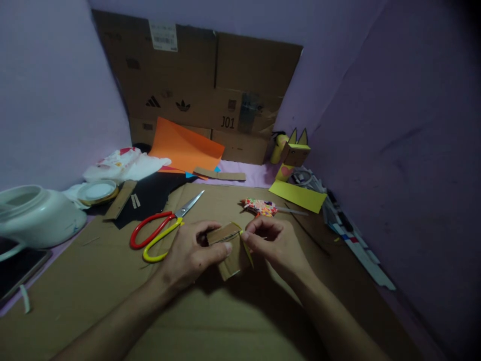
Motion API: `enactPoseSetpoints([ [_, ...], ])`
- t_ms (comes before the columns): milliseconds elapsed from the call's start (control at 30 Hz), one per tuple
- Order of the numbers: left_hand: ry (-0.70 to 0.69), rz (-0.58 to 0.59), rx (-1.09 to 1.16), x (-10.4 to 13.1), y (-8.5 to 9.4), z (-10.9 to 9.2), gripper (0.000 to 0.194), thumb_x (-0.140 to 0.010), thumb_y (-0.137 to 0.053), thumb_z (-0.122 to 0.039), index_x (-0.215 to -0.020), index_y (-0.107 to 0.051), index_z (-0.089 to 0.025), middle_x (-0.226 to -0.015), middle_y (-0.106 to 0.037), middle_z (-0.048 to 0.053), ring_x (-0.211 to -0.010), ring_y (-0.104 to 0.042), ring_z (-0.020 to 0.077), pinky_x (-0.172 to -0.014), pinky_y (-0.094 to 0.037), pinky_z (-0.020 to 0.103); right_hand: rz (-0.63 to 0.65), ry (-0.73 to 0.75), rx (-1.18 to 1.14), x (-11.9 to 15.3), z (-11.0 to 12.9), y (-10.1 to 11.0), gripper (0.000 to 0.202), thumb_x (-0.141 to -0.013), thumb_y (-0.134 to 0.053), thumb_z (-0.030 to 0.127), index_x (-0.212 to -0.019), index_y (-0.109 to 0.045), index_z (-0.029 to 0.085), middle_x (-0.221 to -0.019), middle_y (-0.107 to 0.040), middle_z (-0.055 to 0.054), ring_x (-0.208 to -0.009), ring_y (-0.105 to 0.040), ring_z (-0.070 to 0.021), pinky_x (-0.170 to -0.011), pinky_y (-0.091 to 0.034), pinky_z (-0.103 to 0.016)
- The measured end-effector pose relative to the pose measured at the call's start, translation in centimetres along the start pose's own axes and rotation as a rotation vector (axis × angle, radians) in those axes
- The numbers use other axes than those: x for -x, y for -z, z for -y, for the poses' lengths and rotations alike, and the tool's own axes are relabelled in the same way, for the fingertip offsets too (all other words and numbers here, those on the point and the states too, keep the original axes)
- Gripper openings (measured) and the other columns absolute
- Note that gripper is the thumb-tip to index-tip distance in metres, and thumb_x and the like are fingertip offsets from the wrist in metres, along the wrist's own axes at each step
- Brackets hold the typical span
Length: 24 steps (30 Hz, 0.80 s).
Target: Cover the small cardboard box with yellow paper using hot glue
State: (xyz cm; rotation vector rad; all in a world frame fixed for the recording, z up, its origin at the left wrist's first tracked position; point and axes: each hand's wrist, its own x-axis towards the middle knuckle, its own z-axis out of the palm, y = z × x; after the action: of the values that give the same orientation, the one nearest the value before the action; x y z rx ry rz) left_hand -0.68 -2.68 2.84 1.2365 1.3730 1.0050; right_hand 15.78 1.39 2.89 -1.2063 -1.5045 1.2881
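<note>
Left hand half-closed on cardboard box: likely light, crushable; hold edges. Right hand pinches yellow paper strip, box's 2 o'clock.

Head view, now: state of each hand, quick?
Left hand: closed on the small cardboard piece, thumb on top.
Right hand: fingertips pinched at the yellow strip on that piece's edge.

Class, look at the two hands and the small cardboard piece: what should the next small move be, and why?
Probably the right hand should press the yellow strip against the cardboard piece: its fingertips are at the strip, whose lower end sticks out, while the left hand steadies the cardboard.
</note>
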Motion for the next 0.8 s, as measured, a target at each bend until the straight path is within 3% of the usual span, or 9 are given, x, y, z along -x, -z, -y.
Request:
enactPoseSetpoints([
  [200,0.001,-0.016,-0.008,-0.2,0.0,0.3,0.037,-0.061,-0.070,-0.033,-0.092,-0.065,-0.013,-0.081,-0.067,0.006,-0.079,-0.061,0.0259,-0.064,-0.045,0.031,0.019,-0.002,-0.045,0.0,0.0,0.0,0.016,-0.057,-0.066,0.027,-0.051,-0.056,0.016,-0.047,-0.050,0.004,-0.044,-0.042,-0.0082,-0.043,-0.032,-0.021],
  [333,0.053,0.009,0.168,-0.5,0.0,0.6,0.041,-0.059,-0.072,-0.033,-0.093,-0.064,-0.013,-0.086,-0.068,0.008,-0.082,-0.061,0.0269,-0.068,-0.047,0.032,0.139,0.003,-0.238,-0.1,-0.7,0.9,0.019,-0.064,-0.068,0.033,-0.060,-0.064,0.016,-0.055,-0.057,0.001,-0.050,-0.050,-0.0097,-0.049,-0.040,-0.022],
  [433,0.109,0.013,0.340,-0.8,0.1,0.6,0.043,-0.059,-0.073,-0.032,-0.095,-0.063,-0.011,-0.089,-0.067,0.010,-0.082,-0.062,0.0262,-0.071,-0.047,0.034,0.132,-0.016,-0.332,-0.2,-1.1,1.3,0.020,-0.065,-0.070,0.035,-0.075,-0.069,0.018,-0.071,-0.065,-0.002,-0.060,-0.057,-0.0122,-0.057,-0.045,-0.024],
  [533,0.140,-0.031,0.455,-0.9,0.2,0.5,0.042,-0.058,-0.073,-0.029,-0.094,-0.062,-0.011,-0.085,-0.067,0.009,-0.076,-0.061,0.0230,-0.069,-0.048,0.032,0.095,0.004,-0.265,-0.1,-1.3,1.2,0.020,-0.060,-0.074,0.030,-0.075,-0.069,0.018,-0.071,-0.066,-0.002,-0.061,-0.057,-0.0130,-0.059,-0.045,-0.025],
  [667,0.144,-0.053,0.457,-1.0,0.3,0.5,0.042,-0.056,-0.075,-0.027,-0.093,-0.062,-0.012,-0.084,-0.066,0.007,-0.077,-0.061,0.0213,-0.069,-0.047,0.030,0.060,0.028,-0.140,0.0,-1.3,0.8,0.019,-0.064,-0.069,0.033,-0.072,-0.068,0.015,-0.063,-0.062,-0.002,-0.056,-0.053,-0.0127,-0.053,-0.041,-0.025],
  [800,0.142,-0.039,0.457,-1.0,-0.1,0.6,0.045,-0.054,-0.076,-0.026,-0.094,-0.061,-0.012,-0.083,-0.065,0.006,-0.080,-0.061,0.0216,-0.072,-0.047,0.031,0.016,0.143,0.010,0.0,-1.2,0.5,0.013,-0.066,-0.064,0.028,-0.068,-0.065,0.015,-0.063,-0.061,-0.002,-0.057,-0.052,-0.0128,-0.049,-0.040,-0.023],
])
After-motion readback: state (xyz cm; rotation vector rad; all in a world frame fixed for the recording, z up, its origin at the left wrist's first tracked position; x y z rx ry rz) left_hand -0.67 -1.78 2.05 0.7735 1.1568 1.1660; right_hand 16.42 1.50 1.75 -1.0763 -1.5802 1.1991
